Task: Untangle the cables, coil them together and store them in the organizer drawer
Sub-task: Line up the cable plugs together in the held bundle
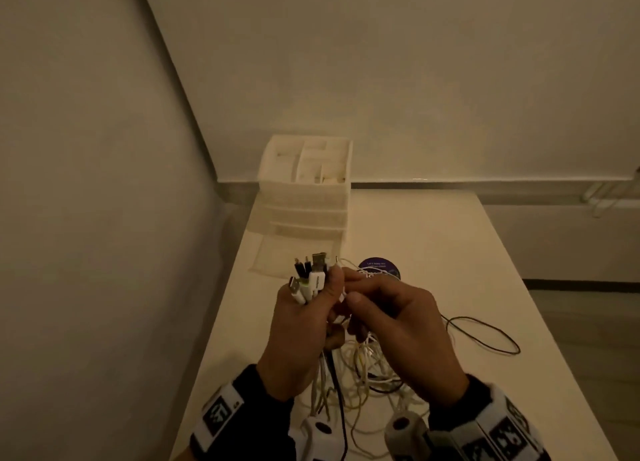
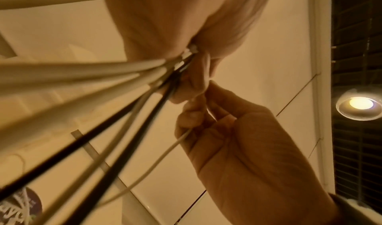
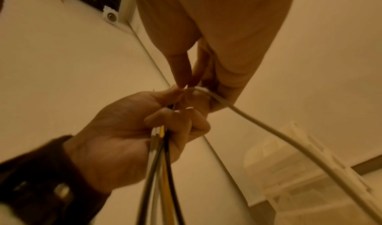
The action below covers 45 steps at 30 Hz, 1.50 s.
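Observation:
My left hand (image 1: 304, 318) is raised over the table and grips a bundle of cable ends (image 1: 311, 277). White and black USB plugs stick up above the fist. Right beside it, my right hand (image 1: 367, 301) pinches a thin white cable (image 3: 268, 130) between thumb and fingers. The left wrist view shows the bundle (image 2: 124, 81) running out of the left palm, and the right hand (image 2: 248, 147) on the single cable (image 2: 165, 155). Below both hands a tangle of white, black and yellowish cables (image 1: 363, 370) lies on the table. The white organizer (image 1: 306, 183) stands at the far left, its bottom drawer (image 1: 294, 252) pulled out.
A round purple disc (image 1: 379, 268) lies on the white table (image 1: 450, 252) just beyond my hands. A dark cable loop (image 1: 485, 336) trails to the right. A wall runs along the table's left side. The table's right edge drops to the floor.

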Tool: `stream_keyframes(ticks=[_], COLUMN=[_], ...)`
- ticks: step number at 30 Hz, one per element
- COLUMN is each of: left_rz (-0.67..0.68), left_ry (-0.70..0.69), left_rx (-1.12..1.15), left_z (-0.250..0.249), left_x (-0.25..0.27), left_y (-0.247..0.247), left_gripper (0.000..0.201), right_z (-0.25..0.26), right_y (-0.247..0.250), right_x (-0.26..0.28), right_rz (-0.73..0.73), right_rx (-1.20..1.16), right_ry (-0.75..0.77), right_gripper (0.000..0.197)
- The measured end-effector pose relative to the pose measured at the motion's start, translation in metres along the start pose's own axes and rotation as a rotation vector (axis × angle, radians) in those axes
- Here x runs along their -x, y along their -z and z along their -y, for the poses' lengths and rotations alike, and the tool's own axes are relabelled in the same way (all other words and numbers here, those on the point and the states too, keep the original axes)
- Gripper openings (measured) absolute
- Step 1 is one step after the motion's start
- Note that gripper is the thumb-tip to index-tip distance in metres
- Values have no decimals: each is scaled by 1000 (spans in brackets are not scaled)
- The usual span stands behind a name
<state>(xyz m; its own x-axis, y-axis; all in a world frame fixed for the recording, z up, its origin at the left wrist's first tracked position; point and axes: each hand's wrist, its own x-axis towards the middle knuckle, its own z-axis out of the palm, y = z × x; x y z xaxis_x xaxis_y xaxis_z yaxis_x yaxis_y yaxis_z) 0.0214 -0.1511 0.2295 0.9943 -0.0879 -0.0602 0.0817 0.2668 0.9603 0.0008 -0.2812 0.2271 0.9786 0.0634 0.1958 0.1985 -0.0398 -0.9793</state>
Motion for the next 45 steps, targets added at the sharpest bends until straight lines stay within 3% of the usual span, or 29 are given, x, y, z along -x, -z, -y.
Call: stream_keyframes(ticks=[5,9,13,16,18,23,27,30,35,40,45], left_rz=[-205,-218,-248,-163,-15,234,198,117,7,-43,-96], left_ry=[-209,-230,-280,-283,-253,-194,-191,-270,-281,-340,-508], left_rx=[74,265,202,149,55,-493,-535,-545,-386,-113,106], left_z=[-15,-52,-70,-69,-60,-16,-1,-2,-6,-36,-73], left_x=[-4,-9,-6,8,15,12,0,-1,-11,-12,0], left_y=[18,50,76,72,59,19,0,-6,0,8,29], left_gripper=[32,35,38,44,42,3,11,16,35,22,31], right_z=[-49,-116,-153,-136,-112,-36,-4,-6,-44,-97,-143], right_y=[3,23,48,56,59,45,49,56,48,37,39], right_x=[18,33,35,23,11,-16,-26,-21,-3,9,7], right_rz=[79,262,243,189,185,290,264,251,240,170,211], right_rx=[292,422,503,470,454,338,97,150,208,288,489], right_ry=[0,-119,-186,-169,-103,50,50,24,-19,-17,-59], right_gripper=[15,26,38,24,36,37,39,37,29,28,25])
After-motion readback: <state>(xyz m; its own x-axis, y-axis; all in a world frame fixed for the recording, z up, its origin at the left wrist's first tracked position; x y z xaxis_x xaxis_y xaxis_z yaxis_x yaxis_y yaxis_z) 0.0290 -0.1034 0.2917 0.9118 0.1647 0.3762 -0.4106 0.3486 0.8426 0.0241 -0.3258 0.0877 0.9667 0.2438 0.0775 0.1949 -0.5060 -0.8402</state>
